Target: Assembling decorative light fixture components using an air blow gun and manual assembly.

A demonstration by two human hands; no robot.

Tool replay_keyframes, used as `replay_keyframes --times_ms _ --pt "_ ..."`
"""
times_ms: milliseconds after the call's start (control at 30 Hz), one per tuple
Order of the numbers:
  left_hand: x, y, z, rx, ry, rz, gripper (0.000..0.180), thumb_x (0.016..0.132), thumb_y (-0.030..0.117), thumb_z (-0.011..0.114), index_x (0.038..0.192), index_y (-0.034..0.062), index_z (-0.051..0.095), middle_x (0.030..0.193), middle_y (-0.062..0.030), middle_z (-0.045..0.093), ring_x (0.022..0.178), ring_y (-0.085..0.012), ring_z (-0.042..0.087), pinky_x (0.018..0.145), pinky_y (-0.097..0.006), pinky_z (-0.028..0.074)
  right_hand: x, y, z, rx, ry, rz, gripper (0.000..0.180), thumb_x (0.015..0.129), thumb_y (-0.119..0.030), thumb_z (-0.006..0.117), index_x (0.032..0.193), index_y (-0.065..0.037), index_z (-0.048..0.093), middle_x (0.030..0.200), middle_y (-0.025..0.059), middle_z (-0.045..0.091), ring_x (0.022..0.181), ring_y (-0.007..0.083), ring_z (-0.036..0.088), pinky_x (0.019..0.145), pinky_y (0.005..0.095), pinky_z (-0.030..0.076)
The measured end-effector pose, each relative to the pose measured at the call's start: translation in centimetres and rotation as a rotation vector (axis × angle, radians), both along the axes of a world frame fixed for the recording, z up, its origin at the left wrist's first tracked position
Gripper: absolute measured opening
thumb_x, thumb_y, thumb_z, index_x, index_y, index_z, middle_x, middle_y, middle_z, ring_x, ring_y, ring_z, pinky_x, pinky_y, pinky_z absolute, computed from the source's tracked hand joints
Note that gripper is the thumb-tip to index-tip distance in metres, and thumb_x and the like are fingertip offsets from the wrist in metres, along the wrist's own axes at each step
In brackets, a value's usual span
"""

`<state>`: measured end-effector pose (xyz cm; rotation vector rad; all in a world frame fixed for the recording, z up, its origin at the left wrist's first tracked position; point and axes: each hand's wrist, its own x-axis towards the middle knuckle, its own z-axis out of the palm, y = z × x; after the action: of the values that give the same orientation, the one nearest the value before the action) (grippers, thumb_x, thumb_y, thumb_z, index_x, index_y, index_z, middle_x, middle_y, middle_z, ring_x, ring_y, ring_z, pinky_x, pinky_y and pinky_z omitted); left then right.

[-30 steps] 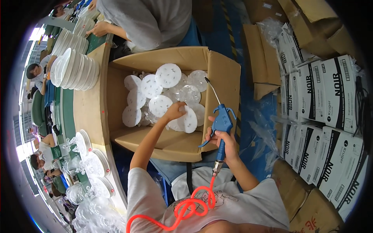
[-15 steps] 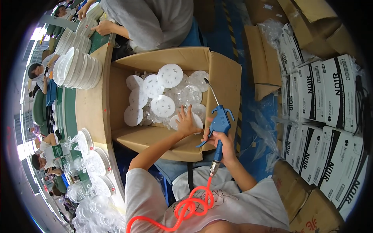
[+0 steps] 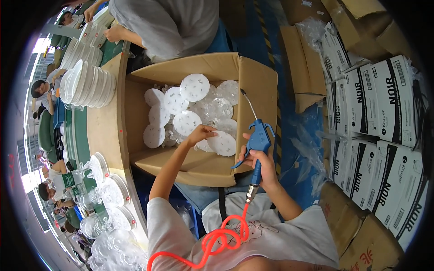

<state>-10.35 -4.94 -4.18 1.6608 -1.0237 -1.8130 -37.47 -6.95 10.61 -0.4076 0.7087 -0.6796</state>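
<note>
My left hand (image 3: pixel 200 134) pinches the edge of a round white disc (image 3: pixel 222 143) dotted with small marks. It is over the near right part of an open cardboard box (image 3: pixel 181 168). My right hand (image 3: pixel 262 159) is wrapped round the handle of a blue air blow gun (image 3: pixel 259 137), whose thin metal nozzle points up and away across the box's right flap. A coiled red air hose (image 3: pixel 224 235) runs from its metal fitting down over my lap. Inside the box lie more white discs (image 3: pixel 195 87) and clear plastic round pieces (image 3: pixel 220 108), heaped together.
Left of the box runs a workbench (image 3: pixel 105 122) with stacked white round frames (image 3: pixel 90 84) and clear plastic parts (image 3: pixel 115 248). A co-worker (image 3: pixel 167 27) sits beyond the box. Printed white cartons (image 3: pixel 357 104) are stacked at the right, beside loose plastic film (image 3: pixel 307 156) on the blue floor.
My left hand, spread over the discs before, has drawn back leftward and now grips one disc by its edge, tilting it up. The blow gun stays nearly in place.
</note>
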Motion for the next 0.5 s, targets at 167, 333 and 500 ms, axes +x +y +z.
replay_keyframes --times_ms 167,333,500 --pt "0.4 -1.9 2.1 0.084 0.020 0.037 0.025 0.082 0.021 0.063 0.098 0.0017 0.065 0.081 -0.0015 0.065 0.071 -0.0083 0.057 0.066 -0.022 0.045 0.2 0.3 -0.3 0.031 0.000 0.001 0.048 0.080 -0.013 0.045 0.125 0.002 0.036 0.086 0.0110 0.053 0.077 0.0179 0.056 0.075 0.0321 0.047" --pt "1.8 -2.0 7.4 -0.163 -0.074 0.062 0.025 0.083 0.023 0.062 0.096 0.0024 0.066 0.086 -0.0011 0.064 0.076 -0.0082 0.054 0.062 -0.024 0.044 0.4 0.3 0.5 0.027 -0.010 -0.001 0.048 0.080 -0.013 0.046 0.125 0.001 0.036 0.087 0.0108 0.053 0.077 0.0178 0.056 0.074 0.0324 0.048" --pt "-2.5 1.3 15.4 -0.963 -1.266 -0.147 0.027 0.062 0.006 0.064 0.086 0.0175 0.067 0.075 -0.0016 0.054 0.075 -0.0195 0.054 0.056 -0.030 0.046 2.4 0.2 0.1 -0.006 0.080 0.047 0.044 0.082 -0.014 0.053 0.120 0.000 0.038 0.091 0.0102 0.053 0.081 0.0169 0.056 0.079 0.0338 0.047"
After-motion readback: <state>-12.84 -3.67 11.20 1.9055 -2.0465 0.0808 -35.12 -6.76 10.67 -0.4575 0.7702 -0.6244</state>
